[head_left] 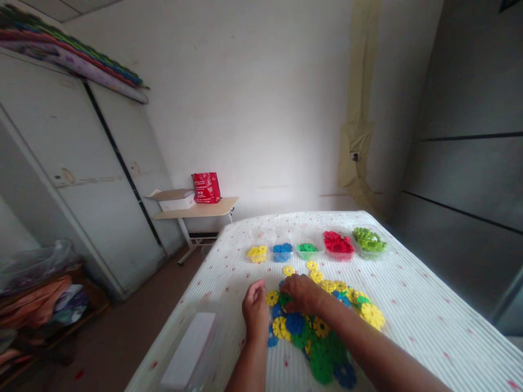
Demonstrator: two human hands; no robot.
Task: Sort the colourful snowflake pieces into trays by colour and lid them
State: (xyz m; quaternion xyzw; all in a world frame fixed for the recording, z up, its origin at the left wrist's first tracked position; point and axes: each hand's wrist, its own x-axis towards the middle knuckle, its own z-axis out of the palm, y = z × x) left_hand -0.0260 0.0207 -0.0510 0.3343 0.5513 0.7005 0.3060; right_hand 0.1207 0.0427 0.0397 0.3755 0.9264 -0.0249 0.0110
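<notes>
Plastic snowflake discs in yellow, blue and green lie in a loose heap (pixel 295 323) on the table. My right hand (pixel 304 294) reaches over the heap's far left part, its thumb and fingers bent round a green snowflake disc (pixel 285 299). At the heap's left edge is my left hand (pixel 255 305), fingers curled inward; whatever its palm may hold is hidden. A yellow snowflake disc (pixel 272 298) lies just right of it. Beyond the heap stands a row of clear tubs: yellow discs (pixel 257 252), blue discs (pixel 283 249), green discs (pixel 308 247), red pieces (pixel 338 244) and light green pieces (pixel 369 240).
A white box (pixel 190 351) lies in a clear container at the table's near left. The striped, spotted cloth (pixel 220 272) covers the table. Behind at left, a side table (pixel 216 207) bears a red bag (pixel 206 188). Grey cabinets (pixel 81 163) line the left wall.
</notes>
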